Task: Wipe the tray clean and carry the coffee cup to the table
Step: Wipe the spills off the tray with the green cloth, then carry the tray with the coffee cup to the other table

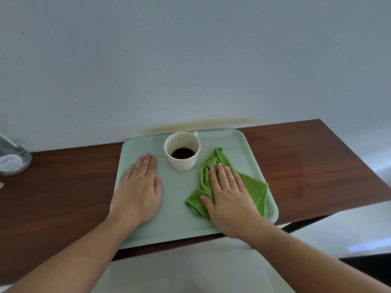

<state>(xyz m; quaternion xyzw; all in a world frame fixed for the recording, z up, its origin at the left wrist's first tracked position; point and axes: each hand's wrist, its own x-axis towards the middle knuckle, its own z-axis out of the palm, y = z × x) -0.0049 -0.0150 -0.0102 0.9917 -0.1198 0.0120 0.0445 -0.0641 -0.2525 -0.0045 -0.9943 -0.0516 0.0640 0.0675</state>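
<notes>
A pale green tray (179, 220) lies on a dark wooden table (63, 176). A white coffee cup (182, 152) with a little dark coffee stands on the tray's far middle, its handle pointing away. My left hand (138, 191) rests flat on the tray's left side, fingers together, holding nothing. My right hand (228, 195) presses flat on a crumpled green cloth (254, 187) on the tray's right side, just right of the cup.
A clear glass jar (12, 159) stands at the table's far left edge. A plain wall rises right behind the table. The tray's near edge overhangs the table's front edge slightly. Bare wood lies to the right of the tray.
</notes>
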